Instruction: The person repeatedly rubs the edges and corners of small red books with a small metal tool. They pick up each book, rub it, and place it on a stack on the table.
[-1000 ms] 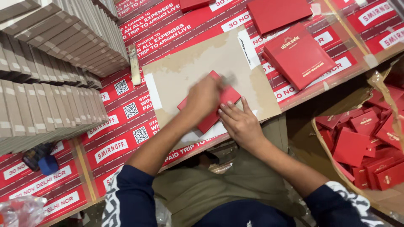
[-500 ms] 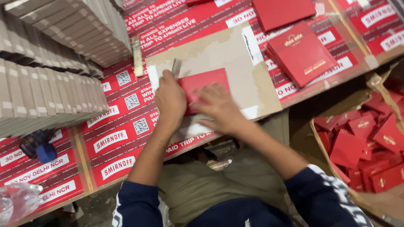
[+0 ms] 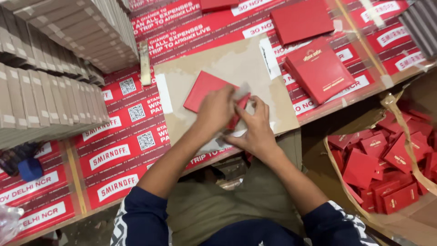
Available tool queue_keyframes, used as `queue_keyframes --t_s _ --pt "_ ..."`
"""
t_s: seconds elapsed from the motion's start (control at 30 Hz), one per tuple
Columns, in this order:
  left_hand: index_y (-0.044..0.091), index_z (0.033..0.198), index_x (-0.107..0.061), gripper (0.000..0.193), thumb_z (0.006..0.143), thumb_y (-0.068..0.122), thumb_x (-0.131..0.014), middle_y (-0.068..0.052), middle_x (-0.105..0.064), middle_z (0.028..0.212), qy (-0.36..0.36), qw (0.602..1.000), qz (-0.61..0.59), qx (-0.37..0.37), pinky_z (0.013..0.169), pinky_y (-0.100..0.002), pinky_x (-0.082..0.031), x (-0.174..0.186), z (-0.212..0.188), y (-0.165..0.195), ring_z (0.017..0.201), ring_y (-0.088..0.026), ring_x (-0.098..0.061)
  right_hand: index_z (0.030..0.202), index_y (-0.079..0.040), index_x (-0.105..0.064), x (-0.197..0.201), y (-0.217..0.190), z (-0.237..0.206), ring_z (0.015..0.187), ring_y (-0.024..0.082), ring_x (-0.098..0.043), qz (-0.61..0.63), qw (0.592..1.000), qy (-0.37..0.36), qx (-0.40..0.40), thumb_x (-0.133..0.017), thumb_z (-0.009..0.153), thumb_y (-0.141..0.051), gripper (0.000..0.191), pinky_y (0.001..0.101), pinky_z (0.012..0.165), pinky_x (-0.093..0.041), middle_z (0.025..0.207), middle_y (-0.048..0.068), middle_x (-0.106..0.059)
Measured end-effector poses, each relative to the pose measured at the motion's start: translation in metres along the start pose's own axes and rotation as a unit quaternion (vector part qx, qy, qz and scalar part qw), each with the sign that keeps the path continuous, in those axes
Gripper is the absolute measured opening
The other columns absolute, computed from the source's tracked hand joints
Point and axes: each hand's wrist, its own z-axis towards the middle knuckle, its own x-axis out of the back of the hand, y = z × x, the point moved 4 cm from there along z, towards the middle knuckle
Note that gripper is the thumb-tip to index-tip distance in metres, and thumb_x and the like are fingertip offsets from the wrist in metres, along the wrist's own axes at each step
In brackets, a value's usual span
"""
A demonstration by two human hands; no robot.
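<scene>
A flat red square piece lies on a brown cardboard sheet near the middle of the tabletop, which is covered with red and white printed paper. The left hand rests on the near right corner of that piece, fingers curled down onto it. The right hand sits just beside it, fingers closed on a narrow red strip or folded edge that rises between the two hands; whether this strip belongs to the square piece cannot be told, since the hands cover the join.

To the far right lie a red booklet-like cover with gold print and a plain red square. Stacks of grey-brown cardboard pieces stand on edge along the left. Below the tabletop's right edge, an open carton holds many loose red covers. A blue object at the left edge is too dark to identify.
</scene>
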Motion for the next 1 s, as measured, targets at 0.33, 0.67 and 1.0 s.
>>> queue_keyframes --t_s 0.33,0.67,1.0 --pt "0.001 0.094 -0.069 0.022 0.094 0.021 -0.060 -0.027 -0.070 0.079 -0.006 0.999 0.039 0.031 0.069 -0.059 -0.051 -0.020 0.005 -0.004 0.079 -0.048 -0.069 0.118 -0.006 -0.074 -0.002 0.005 0.004 0.110 0.035 -0.051 -0.029 0.999 -0.025 0.034 -0.094 0.070 -0.036 0.060 0.0464 0.099 -0.045 0.114 0.016 -0.055" --pt "-0.006 0.094 -0.067 0.022 0.099 0.015 -0.061 -0.030 -0.069 0.081 0.108 0.972 0.135 0.156 0.072 -0.057 -0.053 0.054 -0.020 -0.093 0.078 -0.049 -0.069 0.095 -0.007 -0.074 0.027 -0.002 0.029 0.129 0.050 -0.043 -0.036 0.978 0.039 0.201 -0.091 0.056 -0.038 0.053 0.0495 0.103 -0.043 0.144 0.039 -0.041" --pt "0.001 0.102 -0.057 0.013 0.099 0.013 -0.061 -0.023 -0.069 0.092 0.142 0.989 0.040 0.026 0.068 -0.056 -0.050 0.035 -0.004 -0.051 0.082 -0.046 -0.067 0.109 -0.001 -0.073 -0.019 -0.038 -0.019 0.111 0.040 -0.057 0.010 0.999 0.020 0.025 -0.088 0.076 -0.029 0.046 0.0463 0.097 -0.049 0.127 0.024 -0.062"
